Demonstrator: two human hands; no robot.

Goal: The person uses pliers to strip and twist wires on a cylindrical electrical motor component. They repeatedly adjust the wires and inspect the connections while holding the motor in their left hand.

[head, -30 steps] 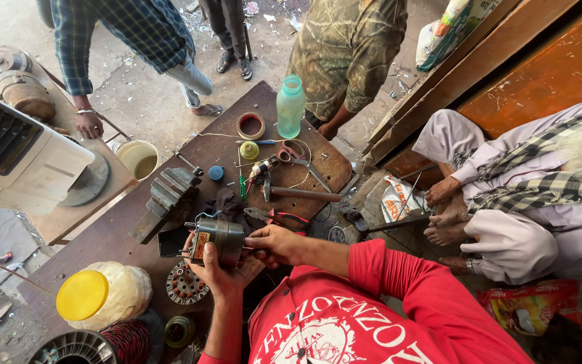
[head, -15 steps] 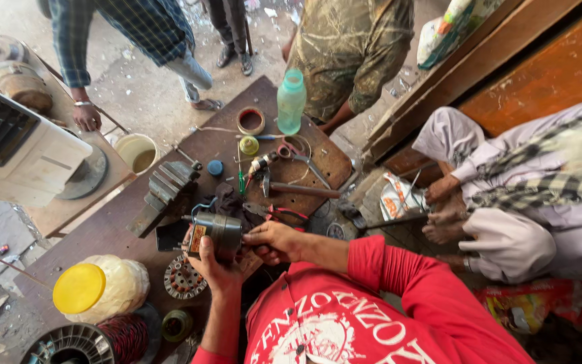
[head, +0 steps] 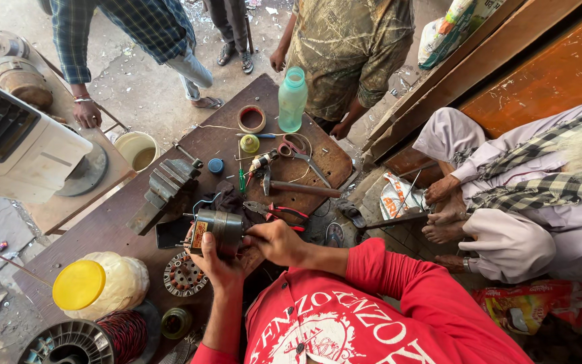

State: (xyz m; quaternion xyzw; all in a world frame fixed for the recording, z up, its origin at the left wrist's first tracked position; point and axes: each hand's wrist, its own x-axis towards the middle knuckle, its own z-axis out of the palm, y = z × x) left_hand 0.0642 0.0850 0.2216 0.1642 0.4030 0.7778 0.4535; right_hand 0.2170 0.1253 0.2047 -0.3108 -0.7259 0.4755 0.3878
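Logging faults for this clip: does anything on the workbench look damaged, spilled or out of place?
Nothing spilled or broken shows. Both hands, left hand and right hand, hold a small motor over the cluttered table; pliers and a hammer lie loose nearby.

Beyond your hands, a green plastic bottle (head: 292,99) stands at the far edge of the surface (head: 102,229), beside a tape roll (head: 251,118). A hammer (head: 299,189) lies nearer (scissors (head: 299,152) just past it). Left sits a yellow-lidded jar (head: 100,286).
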